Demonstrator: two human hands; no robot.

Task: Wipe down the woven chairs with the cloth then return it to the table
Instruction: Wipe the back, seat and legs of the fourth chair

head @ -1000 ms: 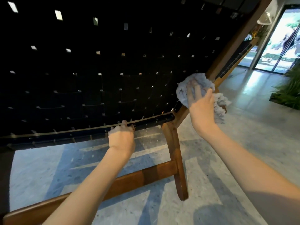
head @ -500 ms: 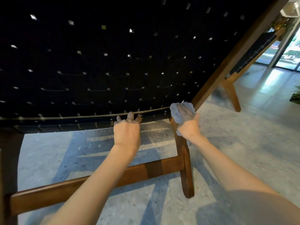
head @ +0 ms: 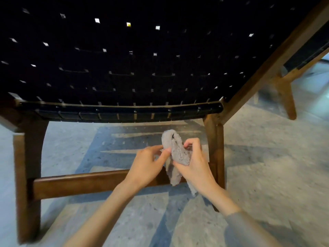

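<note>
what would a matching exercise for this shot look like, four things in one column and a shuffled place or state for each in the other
Things
1. cloth
2. woven panel
3. crossbar
4. second chair

Place or state
a. black, fills the top of the view
b. brown wood, low, spanning between the near chair's legs
c. grey, pinched by the left hand and gripped by the right hand
d. far right, beyond the near chair

Pairs: 1-c, 2-a, 3-b, 4-d
</note>
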